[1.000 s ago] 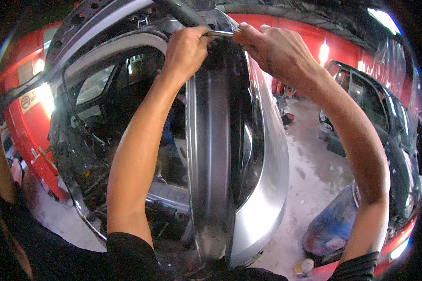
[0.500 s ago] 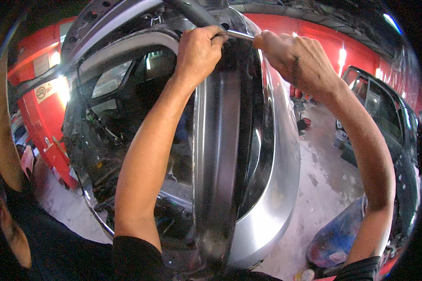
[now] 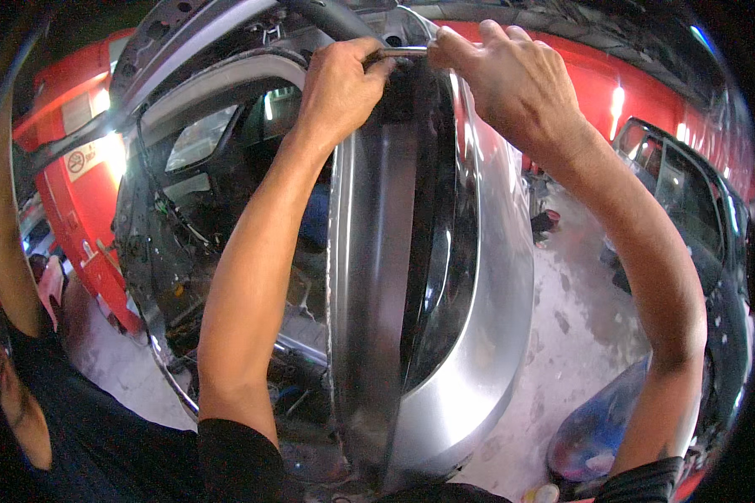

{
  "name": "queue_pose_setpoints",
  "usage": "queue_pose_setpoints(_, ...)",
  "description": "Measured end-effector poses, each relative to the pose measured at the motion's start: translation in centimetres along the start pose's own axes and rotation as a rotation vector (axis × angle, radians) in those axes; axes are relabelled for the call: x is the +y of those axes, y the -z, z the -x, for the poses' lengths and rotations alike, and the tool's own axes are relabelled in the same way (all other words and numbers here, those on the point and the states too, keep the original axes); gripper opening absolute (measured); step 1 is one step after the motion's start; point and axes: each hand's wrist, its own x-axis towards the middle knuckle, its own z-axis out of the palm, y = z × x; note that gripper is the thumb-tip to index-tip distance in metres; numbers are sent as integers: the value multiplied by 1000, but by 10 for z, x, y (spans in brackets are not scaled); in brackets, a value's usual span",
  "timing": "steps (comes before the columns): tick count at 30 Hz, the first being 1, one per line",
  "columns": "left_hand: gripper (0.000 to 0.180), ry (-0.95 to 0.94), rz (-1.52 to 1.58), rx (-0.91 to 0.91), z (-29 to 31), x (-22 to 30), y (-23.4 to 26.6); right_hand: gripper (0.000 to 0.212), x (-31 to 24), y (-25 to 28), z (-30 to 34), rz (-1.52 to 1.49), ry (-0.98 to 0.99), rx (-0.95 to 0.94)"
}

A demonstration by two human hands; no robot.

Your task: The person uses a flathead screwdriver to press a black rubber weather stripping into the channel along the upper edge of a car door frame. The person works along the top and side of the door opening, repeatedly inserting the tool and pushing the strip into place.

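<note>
A slim silver metal rod-like tool spans the space between my hands at the top of the car's rear pillar. My left hand is closed around its left end, where the fingers hide the tip. At the other end, my right hand grips with thumb and forefinger, its other fingers loosely bent. Just above my left hand, a black strut slants toward the corner of the opening. Below the tool runs the dark metal pillar channel, beside the silver rear body panel.
To the left gapes the car's open interior with loose wiring. Another person's black sleeve and raised arm are at far left. A dark vehicle and a blue drum-like container stand on the right.
My right hand has moved left and slightly up, nearer my left, its fingers less tightly curled. The tool now lies nearly level instead of sloping down to the right. The view has shifted slightly.
</note>
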Motion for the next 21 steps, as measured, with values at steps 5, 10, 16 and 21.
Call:
queue_pose_setpoints(5,24,54,-22,26,-1,13,-3,28,26,-29,1,-10,110,67)
queue_pose_setpoints(10,27,7,-102,23,-7,11,-3,33,70,-56,-32,-45,271,7)
queue_pose_setpoints(16,26,82,92,102,-6,16,-14,31,76,-98,-100,-615,556,539)
queue_pose_setpoints(21,25,56,5,104,-8,12,-15,26,65,-90,-88,-435,502,508)
